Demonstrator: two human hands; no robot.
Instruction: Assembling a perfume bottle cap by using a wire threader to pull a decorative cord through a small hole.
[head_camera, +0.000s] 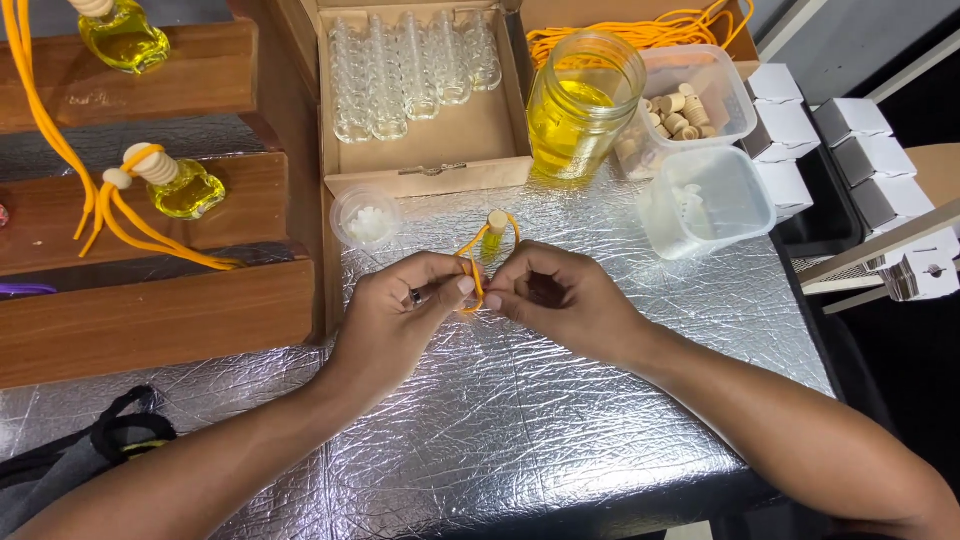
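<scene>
Here, silver foil tabletop (560, 400), wooden shelf rack (150, 310) along its left edge. Cardboard box of empty glass vials (420, 100) at the far edge, jar of yellow liquid (580, 105) just beside. Your left hand (395, 310) and right hand (565, 295) meet mid-table, fingertips pinched tight on an orange cord (476, 275) looped to a small corked bottle (494, 235) standing just beyond them.

small yellow-filled bottle (492, 240), wooden cap, orange cord (474, 285) looped around
</scene>
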